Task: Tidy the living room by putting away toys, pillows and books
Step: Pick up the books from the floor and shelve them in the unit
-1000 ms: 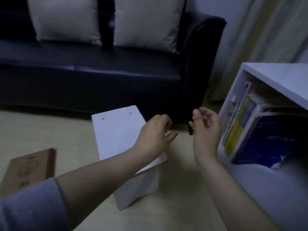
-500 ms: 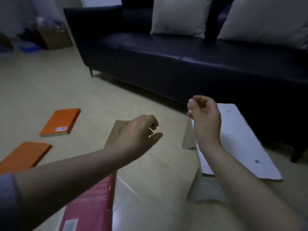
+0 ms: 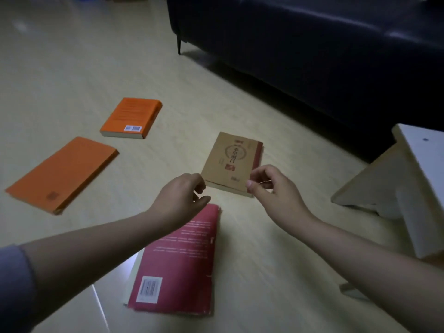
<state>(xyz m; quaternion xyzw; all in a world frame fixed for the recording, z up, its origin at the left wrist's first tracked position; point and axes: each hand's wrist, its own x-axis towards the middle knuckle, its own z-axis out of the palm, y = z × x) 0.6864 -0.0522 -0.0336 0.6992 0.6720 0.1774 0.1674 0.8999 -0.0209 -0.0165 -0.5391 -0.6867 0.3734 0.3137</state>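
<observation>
Head view. Four books flat on the floor [image 3: 72,56], out from the edge that runs under the dark sofa [image 3: 312,44]. Just ahead of both hands, the brown book [image 3: 230,162], face up, words on top. Long side running away from the body and leaning a little to the right. Short near end toward the hands, with a red strip down the right side. Left hand [image 3: 182,198] just beside the near left corner, fingers softly bent, thumb out, holding nothing. Right hand [image 3: 269,188] over the near right corner, thumb and first finger close together, nothing between them as far as can be seen. Hard to tell if touching the book. Right hand a tiny bit nearer. Likely next: take the brown book by its near end, one hand at each corner, and lift. Closer in, partly under the left wrist, the red book [image 3: 177,258], back side up, bar code at the near end, long side also running away from the body. Off to the left, a thick orange book [image 3: 131,117] farther out and a thin orange book [image 3: 62,174] nearer, both well apart from the hands. Over on the right, a white stool [image 3: 420,176].
</observation>
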